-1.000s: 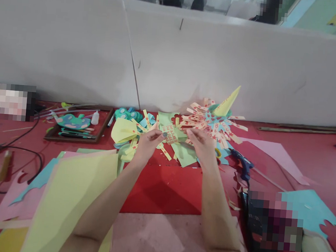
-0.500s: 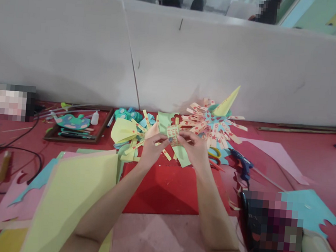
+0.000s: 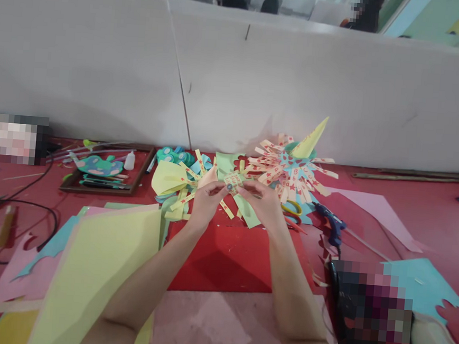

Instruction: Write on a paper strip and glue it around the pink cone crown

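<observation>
Beyond the red sheet [image 3: 224,264], the left hand [image 3: 208,199] and right hand [image 3: 264,202] both pinch the small printed paper piece [image 3: 233,179], which I'd guess is light, easily creased, best gripped by its edges.

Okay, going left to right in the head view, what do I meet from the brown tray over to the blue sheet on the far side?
Brown tray, yellow paper piece, left hand, small printed paper, right hand, glue gun, blue sheet.
</observation>
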The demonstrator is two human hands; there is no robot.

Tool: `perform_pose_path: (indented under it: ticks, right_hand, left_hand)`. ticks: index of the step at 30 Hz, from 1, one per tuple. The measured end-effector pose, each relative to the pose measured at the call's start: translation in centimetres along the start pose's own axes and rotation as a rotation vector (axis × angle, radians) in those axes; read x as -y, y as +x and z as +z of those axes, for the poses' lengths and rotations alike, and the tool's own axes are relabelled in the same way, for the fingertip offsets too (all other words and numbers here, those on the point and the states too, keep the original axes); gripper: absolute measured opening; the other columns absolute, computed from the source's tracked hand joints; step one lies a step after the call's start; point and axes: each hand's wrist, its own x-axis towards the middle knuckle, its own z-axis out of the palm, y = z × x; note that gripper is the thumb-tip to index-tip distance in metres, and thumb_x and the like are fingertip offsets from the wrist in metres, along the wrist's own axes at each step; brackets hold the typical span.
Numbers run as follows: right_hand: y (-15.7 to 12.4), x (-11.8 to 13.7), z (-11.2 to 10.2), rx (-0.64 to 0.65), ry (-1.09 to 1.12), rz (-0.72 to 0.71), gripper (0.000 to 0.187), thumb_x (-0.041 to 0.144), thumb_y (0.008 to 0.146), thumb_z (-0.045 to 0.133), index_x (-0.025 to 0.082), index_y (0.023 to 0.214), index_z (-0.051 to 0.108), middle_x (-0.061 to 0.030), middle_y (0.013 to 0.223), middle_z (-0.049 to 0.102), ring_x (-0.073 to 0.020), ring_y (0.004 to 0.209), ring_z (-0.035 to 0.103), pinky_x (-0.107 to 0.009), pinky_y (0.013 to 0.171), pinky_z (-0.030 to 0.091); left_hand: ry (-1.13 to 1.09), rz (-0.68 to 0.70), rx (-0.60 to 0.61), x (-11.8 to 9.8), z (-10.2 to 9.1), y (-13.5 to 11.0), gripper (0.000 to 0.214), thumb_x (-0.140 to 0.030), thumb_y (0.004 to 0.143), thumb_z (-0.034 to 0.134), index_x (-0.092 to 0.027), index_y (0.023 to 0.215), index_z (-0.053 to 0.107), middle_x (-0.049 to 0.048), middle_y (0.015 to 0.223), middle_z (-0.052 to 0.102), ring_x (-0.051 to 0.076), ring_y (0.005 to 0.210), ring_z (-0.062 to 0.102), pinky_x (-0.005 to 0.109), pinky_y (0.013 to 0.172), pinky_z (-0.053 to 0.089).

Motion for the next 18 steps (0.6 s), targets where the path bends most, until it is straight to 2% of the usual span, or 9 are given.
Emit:
perform_pose_path:
  ticks: [3,6,8,10,12,15,18]
  right_hand:
    - [0.2,-0.4,0.0,-0.011,-0.021,-0.011,0.024,0.041,0.07,0.064,0.019,0.076,0.068,-0.0038,0.083,0.07,-0.0172,0.08,0.062,-0.032,0.079,0.047]
    - [0.4,-0.7,-0.8,-0.01,-0.066,-0.014,0.026,0.043,0.069,0.064,0.018,0.076,0.068,-0.0043,0.08,0.069,-0.0165,0.073,0.061,-0.03,0.071,0.047]
    - [0.5,-1.0,-1.6,0.014,-0.105,0.008,0.028,0.044,0.069,0.064,0.018,0.076,0.069,-0.0046,0.077,0.069,-0.016,0.069,0.059,-0.029,0.066,0.046]
    - [0.5,-1.2,-2.4,0.047,-0.127,0.039,0.027,0.044,0.067,0.066,0.018,0.074,0.069,-0.0039,0.073,0.068,-0.015,0.065,0.057,-0.029,0.063,0.044]
    - [0.6,-1.5,-3.1,0.05,-0.101,0.061,0.027,0.044,0.065,0.068,0.018,0.073,0.069,-0.0027,0.071,0.067,-0.014,0.063,0.056,-0.028,0.061,0.044]
    - [0.6,-1.8,-3.6,0.02,-0.002,0.078,0.028,0.045,0.065,0.069,0.019,0.075,0.069,-0.0021,0.073,0.066,-0.0135,0.065,0.057,-0.026,0.062,0.044]
    - [0.7,-1.8,-3.4,0.066,0.062,0.097,0.029,0.045,0.065,0.069,0.018,0.077,0.07,-0.0026,0.074,0.067,-0.0135,0.067,0.058,-0.026,0.062,0.045]
  left_hand:
    - [0.043,-0.009,0.044,-0.1,-0.1,0.0,0.012,-0.03,0.07,0.066,-0.018,0.07,0.067,-0.0004,0.068,0.065,0.012,0.068,0.058,0.022,0.067,0.044]
    - [0.183,-0.001,0.104,-0.4,-0.5,0.2,0.017,-0.034,0.074,0.06,-0.017,0.072,0.066,0.0009,0.07,0.065,0.014,0.071,0.06,0.023,0.07,0.045]
    - [0.287,0.081,0.047,-0.8,-0.9,0.3,0.021,-0.036,0.078,0.055,-0.017,0.074,0.065,0.0023,0.075,0.066,0.015,0.074,0.06,0.024,0.072,0.045]
    - [0.344,0.192,-0.06,-1.3,-1.4,0.5,0.023,-0.036,0.081,0.051,-0.018,0.076,0.062,0.0029,0.08,0.066,0.015,0.078,0.06,0.024,0.074,0.045]
    - [0.346,0.22,-0.091,-1.6,-1.7,0.6,0.023,-0.037,0.081,0.05,-0.018,0.075,0.062,0.0028,0.079,0.066,0.015,0.078,0.06,0.025,0.074,0.045]
    - [0.263,0.057,0.062,-1.5,-1.6,0.5,0.027,-0.04,0.078,0.054,-0.018,0.069,0.065,0.0034,0.071,0.067,0.016,0.071,0.061,0.027,0.072,0.047]
    - [0.05,-0.14,0.227,-0.8,-0.7,0.3,0.026,-0.042,0.071,0.062,-0.017,0.07,0.069,0.0048,0.071,0.069,0.016,0.069,0.062,0.028,0.073,0.048]
